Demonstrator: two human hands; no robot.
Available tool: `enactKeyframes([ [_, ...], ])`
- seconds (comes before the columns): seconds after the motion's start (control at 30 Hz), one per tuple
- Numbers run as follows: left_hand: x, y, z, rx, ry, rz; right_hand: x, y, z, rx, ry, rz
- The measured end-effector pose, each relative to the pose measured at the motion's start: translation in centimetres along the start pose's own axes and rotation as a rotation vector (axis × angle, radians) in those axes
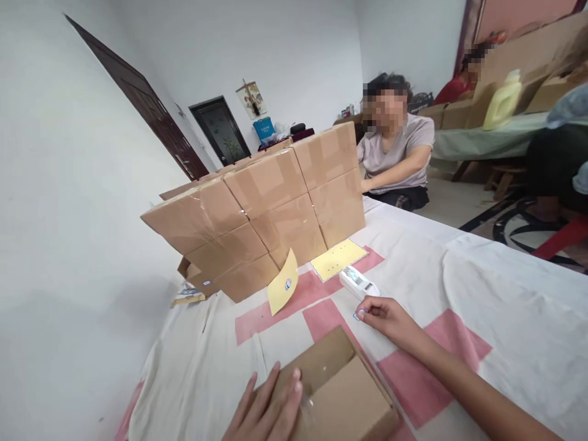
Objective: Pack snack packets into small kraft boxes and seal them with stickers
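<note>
My left hand (269, 407) lies flat with fingers stretched out on the near corner of a brown cardboard box (342, 395) at the table's front edge. My right hand (386, 317) hovers just beyond the box, fingers pinched on a small white and blue sticker (357, 315). A white hand-held device (358, 283) rests on the cloth right by that hand. Two yellow sticker backing sheets are close: one (283, 283) leans against the box stack, the other (339, 259) lies flat.
A stack of taped cardboard boxes (264, 208) stands two high across the table. A white cloth with pink squares (482, 288) covers the table. A seated person (397, 150) is behind the stack. More boxes and a yellow jug (503, 101) stand at the back right.
</note>
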State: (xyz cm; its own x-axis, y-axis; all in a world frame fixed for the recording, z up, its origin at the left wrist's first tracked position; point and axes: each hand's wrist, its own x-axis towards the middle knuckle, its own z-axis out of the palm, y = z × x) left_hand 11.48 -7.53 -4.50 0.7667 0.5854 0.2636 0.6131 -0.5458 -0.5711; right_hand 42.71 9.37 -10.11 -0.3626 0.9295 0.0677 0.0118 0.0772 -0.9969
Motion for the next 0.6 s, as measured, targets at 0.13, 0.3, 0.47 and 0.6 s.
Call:
enactKeyframes([
  [0.13, 0.6, -0.9, -0.9, -0.111, -0.06, -0.013, -0.6, -1.0, -0.4, 0.067, 0.003, 0.001],
  [0.3, 1.9, -1.1, -2.8, -0.245, -0.124, -0.024, -1.0, -1.7, -0.3, 0.082, -0.005, -0.01],
  [0.47, 3.4, -1.0, -4.5, -0.454, -0.173, -0.076, -1.4, -1.7, -0.1, 0.075, -0.024, -0.006],
  [0.6, 3.6, -0.7, -4.7, -0.605, -0.194, -0.152, -1.5, -2.0, 0.0, 0.063, -0.04, -0.002],
])
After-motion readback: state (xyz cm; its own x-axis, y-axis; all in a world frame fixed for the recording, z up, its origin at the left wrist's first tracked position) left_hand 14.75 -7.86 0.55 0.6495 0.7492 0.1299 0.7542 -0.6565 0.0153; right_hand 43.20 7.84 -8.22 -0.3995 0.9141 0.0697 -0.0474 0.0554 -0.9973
